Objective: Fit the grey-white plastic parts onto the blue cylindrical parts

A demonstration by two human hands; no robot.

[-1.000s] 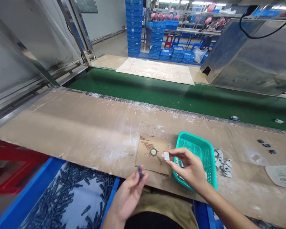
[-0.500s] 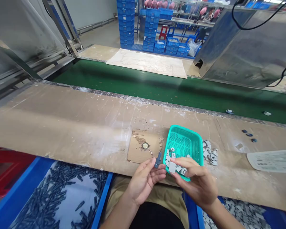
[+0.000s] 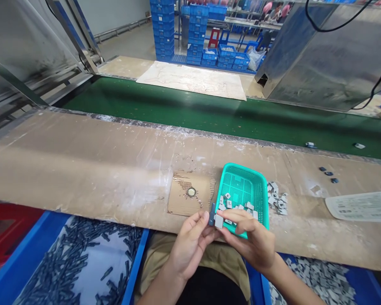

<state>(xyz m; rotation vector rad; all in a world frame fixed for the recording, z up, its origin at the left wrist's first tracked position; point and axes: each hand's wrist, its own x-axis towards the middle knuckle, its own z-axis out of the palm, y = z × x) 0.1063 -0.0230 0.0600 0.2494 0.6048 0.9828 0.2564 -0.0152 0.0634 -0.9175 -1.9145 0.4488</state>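
My left hand [image 3: 190, 239] pinches a small dark blue-grey plastic part [image 3: 212, 214], its narrow end pointing away from me. Between the fingertips of my right hand [image 3: 252, 237] is a light grey plastic block [image 3: 219, 221]. The block is right beside the dark part; whether they are joined I cannot tell. Behind my right fingers stands a green plastic basket [image 3: 264, 180] with several grey blocks in its near half. Left of it, a cardboard piece [image 3: 179, 203] lies flat with a small round metal-rimmed item [image 3: 191, 192] on it.
A blue bin [image 3: 141, 250] of dark parts is at lower left, and grey pieces [image 3: 320, 281] fill another at lower right. Loose grey blocks [image 3: 277, 199] lie beside the basket. Beyond the table runs a green conveyor belt [image 3: 178, 97] carrying two small pieces.
My right hand has moved left with the grey block, from over the basket's near edge up to the dark part. The dark part now stands more upright in my left fingers.
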